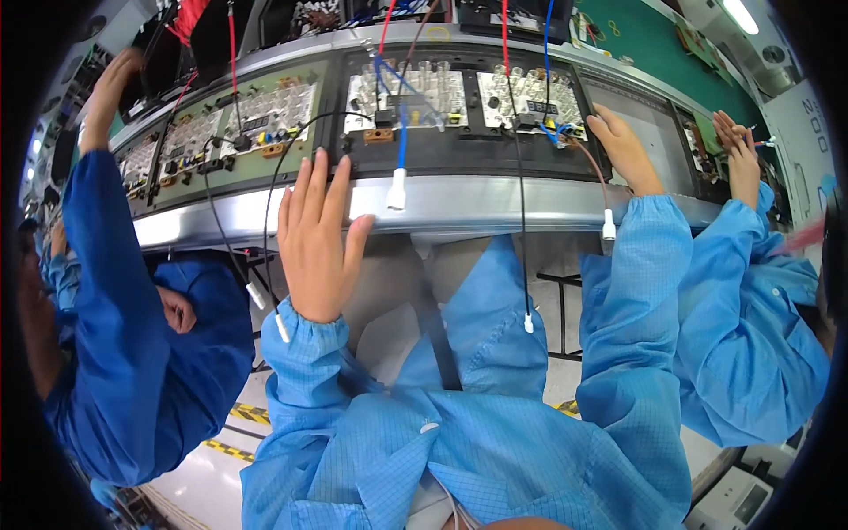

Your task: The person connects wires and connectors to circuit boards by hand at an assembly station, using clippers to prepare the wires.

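My left hand point(320, 234) lies flat across the metal rail point(459, 201), its fingers stretched out and tips at the near edge of a black tray point(424, 159). At the tray's right end rests my right hand point(629, 152), fingers extended, nothing visible in it. The tray bears a left circuit board point(358, 93) and a right circuit board point(495, 97), both with clear upright parts. From the boards hang a blue wire with a white connector point(397, 190), a brown wire with a white connector point(609, 226) and a black wire with a small white connector point(528, 323).
Left, a greenish tray point(300, 146) holds similar boards, and a co-worker in dark blue raises an arm point(102, 203). At right are a pale panel point(649, 115) and another co-worker's hands point(738, 146). Red wires point(505, 35) hang from above. Black leads with white connectors point(283, 329) dangle over the rail.
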### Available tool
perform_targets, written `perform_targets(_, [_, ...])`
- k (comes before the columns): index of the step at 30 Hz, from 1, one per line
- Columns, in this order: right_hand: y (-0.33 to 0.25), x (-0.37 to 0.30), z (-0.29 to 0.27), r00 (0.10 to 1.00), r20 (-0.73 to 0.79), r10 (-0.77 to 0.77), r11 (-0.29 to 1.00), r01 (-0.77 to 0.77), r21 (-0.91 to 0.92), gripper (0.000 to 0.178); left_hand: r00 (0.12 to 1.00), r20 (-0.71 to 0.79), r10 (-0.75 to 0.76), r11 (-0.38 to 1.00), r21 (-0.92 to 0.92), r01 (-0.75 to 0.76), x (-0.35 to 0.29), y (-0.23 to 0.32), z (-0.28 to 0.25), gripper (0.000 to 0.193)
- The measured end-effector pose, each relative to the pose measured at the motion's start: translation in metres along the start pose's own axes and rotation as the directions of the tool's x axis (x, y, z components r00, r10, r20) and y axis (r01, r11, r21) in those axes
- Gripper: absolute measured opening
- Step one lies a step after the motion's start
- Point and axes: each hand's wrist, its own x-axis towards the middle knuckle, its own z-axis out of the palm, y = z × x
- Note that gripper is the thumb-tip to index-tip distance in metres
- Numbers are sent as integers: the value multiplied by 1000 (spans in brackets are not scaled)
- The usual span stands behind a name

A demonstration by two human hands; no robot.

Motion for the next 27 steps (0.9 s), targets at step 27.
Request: perform_targets(27, [48, 7, -24, 994, -111, -22, 996, 12, -89, 40, 994, -9, 112, 954, -279, -110, 5, -16, -15, 73])
